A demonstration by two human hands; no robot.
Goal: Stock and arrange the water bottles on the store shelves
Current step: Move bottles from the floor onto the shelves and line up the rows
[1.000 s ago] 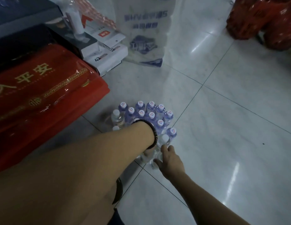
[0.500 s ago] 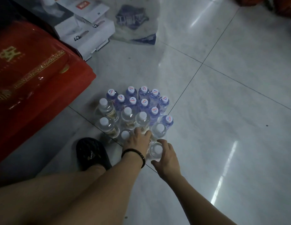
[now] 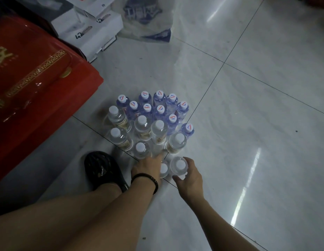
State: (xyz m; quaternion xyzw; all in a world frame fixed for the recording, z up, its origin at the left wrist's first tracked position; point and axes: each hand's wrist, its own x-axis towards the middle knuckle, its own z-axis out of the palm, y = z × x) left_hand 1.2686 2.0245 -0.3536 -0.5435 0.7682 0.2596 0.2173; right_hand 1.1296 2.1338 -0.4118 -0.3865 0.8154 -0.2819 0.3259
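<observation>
- Since half a sec ago, our left hand (image 3: 148,165) has drawn back toward us off the cluster, and a 2nd plain cap now shows beside it.
- Right hand (image 3: 191,175) curls thumb and fingers round a clear plastic water bottle with white cap (image 3: 179,166). It stands on the pale glossy tiled floor (image 3: 248,124) at the group's near edge.
- Left hand lies against the neighbouring clear bottle (image 3: 163,169). Thumb's hidden, so we can't tell if it grips or just rests.
- Rest of stock: clear white-capped bottles (image 3: 142,127) in front, blue-tinted bottles w/ printed caps (image 3: 158,109) behind. All are upright, packed touching, on the floor.
- Risk, as we judge it: they're packed tight, so lifting two at once could tip the neighbours; a one-handed hold may slip.
- Around: red gift box w/ gold trim (image 3: 40,84) to the left, white cartons (image 3: 96,28) & printed plastic bag (image 3: 148,19) beyond.
- Black perforated shoe (image 3: 105,171) near the left hand crowds that side. No shelf in view.
</observation>
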